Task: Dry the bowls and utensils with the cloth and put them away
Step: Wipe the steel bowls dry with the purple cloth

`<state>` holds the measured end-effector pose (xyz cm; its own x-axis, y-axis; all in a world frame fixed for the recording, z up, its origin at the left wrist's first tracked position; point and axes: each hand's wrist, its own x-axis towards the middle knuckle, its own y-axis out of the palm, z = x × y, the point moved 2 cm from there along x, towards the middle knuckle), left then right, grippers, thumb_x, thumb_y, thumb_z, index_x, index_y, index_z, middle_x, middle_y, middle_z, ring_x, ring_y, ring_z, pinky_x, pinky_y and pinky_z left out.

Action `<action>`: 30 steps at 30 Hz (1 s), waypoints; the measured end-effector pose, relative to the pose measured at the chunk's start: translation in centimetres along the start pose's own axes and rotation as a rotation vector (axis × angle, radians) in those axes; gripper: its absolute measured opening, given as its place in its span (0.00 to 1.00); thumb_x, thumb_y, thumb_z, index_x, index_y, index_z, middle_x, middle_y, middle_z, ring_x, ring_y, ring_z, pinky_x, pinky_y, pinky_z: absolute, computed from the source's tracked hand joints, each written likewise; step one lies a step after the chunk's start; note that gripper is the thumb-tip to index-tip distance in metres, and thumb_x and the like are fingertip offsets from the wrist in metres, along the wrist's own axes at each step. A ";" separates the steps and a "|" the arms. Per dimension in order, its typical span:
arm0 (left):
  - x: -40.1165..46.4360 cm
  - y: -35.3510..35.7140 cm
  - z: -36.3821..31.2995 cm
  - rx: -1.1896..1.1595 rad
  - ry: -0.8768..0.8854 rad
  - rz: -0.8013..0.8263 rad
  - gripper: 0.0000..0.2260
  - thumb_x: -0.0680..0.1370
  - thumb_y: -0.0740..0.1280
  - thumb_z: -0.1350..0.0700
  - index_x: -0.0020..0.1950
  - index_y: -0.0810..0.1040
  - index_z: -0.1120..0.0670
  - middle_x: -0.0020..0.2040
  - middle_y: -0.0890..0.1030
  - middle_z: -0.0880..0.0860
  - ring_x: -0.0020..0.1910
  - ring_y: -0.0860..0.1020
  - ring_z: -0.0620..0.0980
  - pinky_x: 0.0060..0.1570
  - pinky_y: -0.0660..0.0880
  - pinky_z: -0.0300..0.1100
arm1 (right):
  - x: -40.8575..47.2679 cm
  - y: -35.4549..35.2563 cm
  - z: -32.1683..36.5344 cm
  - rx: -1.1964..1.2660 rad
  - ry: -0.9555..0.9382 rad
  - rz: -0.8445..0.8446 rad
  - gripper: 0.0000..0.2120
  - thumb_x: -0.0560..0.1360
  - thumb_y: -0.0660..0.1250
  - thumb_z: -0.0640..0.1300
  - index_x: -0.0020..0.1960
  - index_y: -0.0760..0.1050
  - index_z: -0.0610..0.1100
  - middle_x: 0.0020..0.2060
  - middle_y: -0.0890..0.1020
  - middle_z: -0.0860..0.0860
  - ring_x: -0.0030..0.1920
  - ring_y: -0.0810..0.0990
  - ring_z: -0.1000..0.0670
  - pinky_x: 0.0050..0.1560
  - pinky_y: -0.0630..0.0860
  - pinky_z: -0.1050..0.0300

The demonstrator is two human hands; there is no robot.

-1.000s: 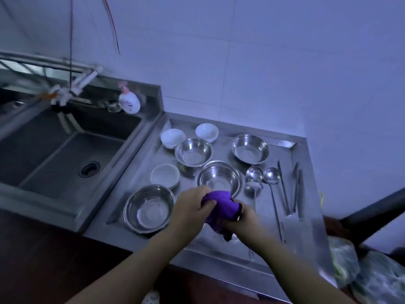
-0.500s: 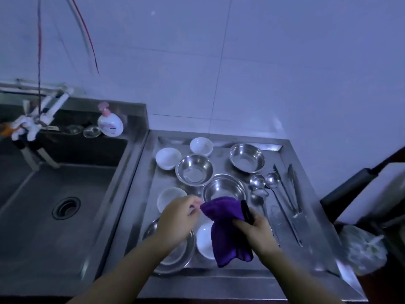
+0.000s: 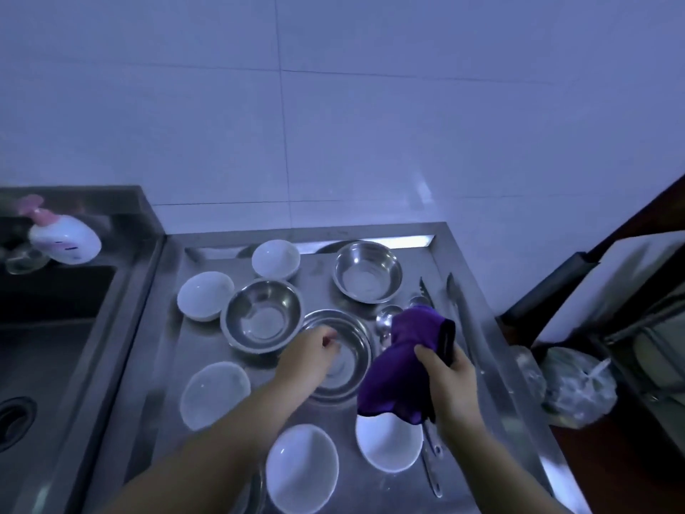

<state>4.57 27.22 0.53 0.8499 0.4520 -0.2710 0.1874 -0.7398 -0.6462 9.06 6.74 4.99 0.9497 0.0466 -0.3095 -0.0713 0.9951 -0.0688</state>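
My right hand [image 3: 450,383] is shut on a purple cloth [image 3: 400,365], which hangs over the right part of the steel drainboard [image 3: 166,328]; a dark strip shows at the cloth's right edge. My left hand [image 3: 309,356] lies on the near-left rim of the middle steel bowl [image 3: 346,361], fingers bent into it; its grip is unclear. Two more steel bowls [image 3: 263,320] [image 3: 367,272] stand behind. Several white bowls sit around them, one [image 3: 389,443] right under the cloth. Ladles [image 3: 385,322] and tongs [image 3: 457,306] lie on the right, partly hidden by the cloth.
A sink [image 3: 44,346] adjoins on the left, with a pink-capped soap bottle [image 3: 65,241] on its back ledge. A tiled wall rises behind. At the right stand dark furniture and a bagged cup [image 3: 578,387]. A utensil handle [image 3: 432,465] lies by the near white bowl.
My left hand has let go of the cloth and moved forward onto the middle steel bowl. My right hand has carried the cloth to the right. The view has shifted right and down.
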 end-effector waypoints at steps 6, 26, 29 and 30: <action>10.8 4.2 -2.1 -0.048 -0.227 0.005 0.12 0.79 0.61 0.54 0.45 0.80 0.60 0.43 0.82 0.59 0.47 0.79 0.59 0.41 0.67 0.43 | 6.7 -0.7 0.3 0.062 0.021 -0.007 0.08 0.73 0.67 0.34 0.42 0.80 0.46 0.32 0.83 0.53 0.33 0.80 0.55 0.35 0.76 0.60; 15.4 5.2 -2.4 -0.608 -0.550 -0.235 0.07 0.74 0.65 0.65 0.38 0.73 0.56 0.47 0.80 0.62 0.51 0.80 0.63 0.51 0.79 0.55 | 11.6 -2.4 -0.7 0.065 0.049 0.031 0.08 0.71 0.70 0.36 0.41 0.81 0.49 0.33 0.81 0.50 0.37 0.78 0.50 0.42 0.75 0.50; 12.7 2.1 -2.9 -0.701 -0.384 -0.287 0.07 0.68 0.66 0.67 0.46 0.76 0.65 0.45 0.80 0.67 0.46 0.81 0.66 0.46 0.80 0.59 | 10.2 -1.8 0.0 0.046 0.014 0.036 0.10 0.72 0.68 0.35 0.41 0.80 0.50 0.32 0.81 0.52 0.35 0.78 0.53 0.38 0.75 0.54; 11.5 1.1 -3.0 -0.716 -0.336 -0.292 0.09 0.68 0.66 0.67 0.48 0.77 0.64 0.46 0.80 0.68 0.47 0.81 0.67 0.47 0.79 0.62 | 9.6 -1.5 0.3 0.043 0.006 0.037 0.10 0.72 0.69 0.35 0.41 0.80 0.50 0.32 0.81 0.51 0.34 0.78 0.53 0.38 0.75 0.54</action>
<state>16.08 30.10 -1.15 0.5482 0.7148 -0.4342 0.7406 -0.6561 -0.1452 18.35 5.71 2.45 0.9448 0.0835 -0.3170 -0.0933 0.9955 -0.0159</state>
